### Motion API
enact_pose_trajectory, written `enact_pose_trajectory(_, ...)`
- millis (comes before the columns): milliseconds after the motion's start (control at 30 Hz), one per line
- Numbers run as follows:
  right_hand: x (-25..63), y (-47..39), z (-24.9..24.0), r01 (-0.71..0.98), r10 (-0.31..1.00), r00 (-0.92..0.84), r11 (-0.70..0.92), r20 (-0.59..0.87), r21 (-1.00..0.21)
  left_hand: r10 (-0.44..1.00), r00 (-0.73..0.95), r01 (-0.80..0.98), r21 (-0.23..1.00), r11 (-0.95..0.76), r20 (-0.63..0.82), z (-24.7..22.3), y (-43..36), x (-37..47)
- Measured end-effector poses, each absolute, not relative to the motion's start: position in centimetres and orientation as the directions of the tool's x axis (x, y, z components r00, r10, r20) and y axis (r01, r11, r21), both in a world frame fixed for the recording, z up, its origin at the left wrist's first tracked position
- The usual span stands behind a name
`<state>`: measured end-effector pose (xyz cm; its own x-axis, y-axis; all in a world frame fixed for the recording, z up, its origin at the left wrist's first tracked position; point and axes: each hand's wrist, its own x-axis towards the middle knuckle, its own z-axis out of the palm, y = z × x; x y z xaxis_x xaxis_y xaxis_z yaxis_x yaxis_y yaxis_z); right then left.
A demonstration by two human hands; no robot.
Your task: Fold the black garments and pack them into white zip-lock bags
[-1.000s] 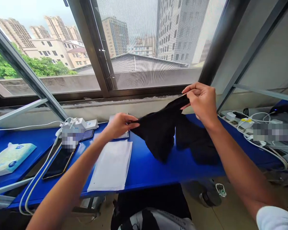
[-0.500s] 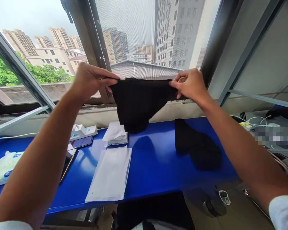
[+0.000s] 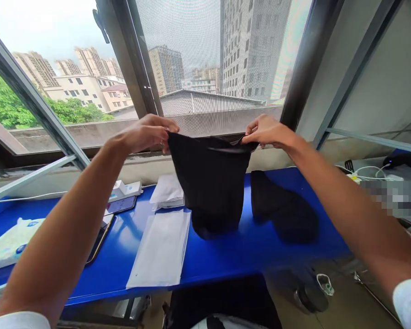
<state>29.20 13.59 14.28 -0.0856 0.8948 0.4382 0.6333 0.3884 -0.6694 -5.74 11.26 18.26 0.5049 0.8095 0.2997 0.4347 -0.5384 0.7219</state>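
Observation:
A piece of black cloth (image 3: 214, 183), perhaps a garment, hangs between my two hands above the blue table (image 3: 222, 256). My left hand (image 3: 154, 130) pinches its upper left corner. At the upper right, my right hand (image 3: 265, 131) grips the edge between thumb and fingers. The top edge sags slightly and looks a little parted, and the lower end hangs near the tabletop. To the right a second black cloth piece (image 3: 284, 208) lies on the table. Just left of the hanging cloth are a stack of flat white packets (image 3: 160, 249) and a smaller white stack (image 3: 167, 189).
On the left are a phone (image 3: 123, 204), another phone (image 3: 101, 240) partly behind my forearm, a white power strip (image 3: 132, 188) and a wipes pack (image 3: 13, 240). Cables (image 3: 373, 171) lie at the right. A window (image 3: 205, 59) and metal frame bars stand behind the table.
Both hands have come down with the black cloth. Its top edge has gone from taut to slack, and more of its length now hangs lower, near the table.

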Motion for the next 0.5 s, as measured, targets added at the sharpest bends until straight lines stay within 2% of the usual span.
enact_pose_trajectory(67,29.7,14.2,14.0,0.781,0.919,-0.037,0.271,0.392,-0.562,0.808,0.533,0.567,0.603,-0.561,0.251,17.3,11.9,-5.2)
enact_pose_trajectory(100,29.9,14.4,14.0,0.805,0.931,-0.023,0.233,0.364,-0.545,0.815,0.519,0.624,0.537,-0.568,0.258,16.9,12.2,-5.1)
enact_pose_trajectory(167,30.4,14.4,14.0,0.748,0.906,-0.013,0.289,0.423,-0.597,0.833,0.458,0.682,0.478,-0.553,0.311,16.6,12.6,-5.1)
enact_pose_trajectory(300,30.4,12.7,14.7,0.454,0.851,0.027,0.456,0.524,-0.765,0.792,0.379,0.556,0.566,-0.608,0.479,17.4,12.1,-5.2)
enact_pose_trajectory(367,30.3,11.2,15.3,0.391,0.86,0.041,0.455,0.509,-0.8,0.745,0.353,0.468,0.582,-0.665,0.566,18.2,11.3,-4.9)
enact_pose_trajectory(433,30.3,9.6,16.0,0.521,0.853,0.029,0.431,0.521,-0.736,0.731,0.34,0.399,0.613,-0.682,0.592,19.0,10.3,-4.5)
enact_pose_trajectory(500,30.4,8.2,16.7,0.724,0.815,0.003,0.398,0.579,-0.563,0.729,0.366,0.353,0.638,-0.684,0.579,19.6,9.3,-4.1)
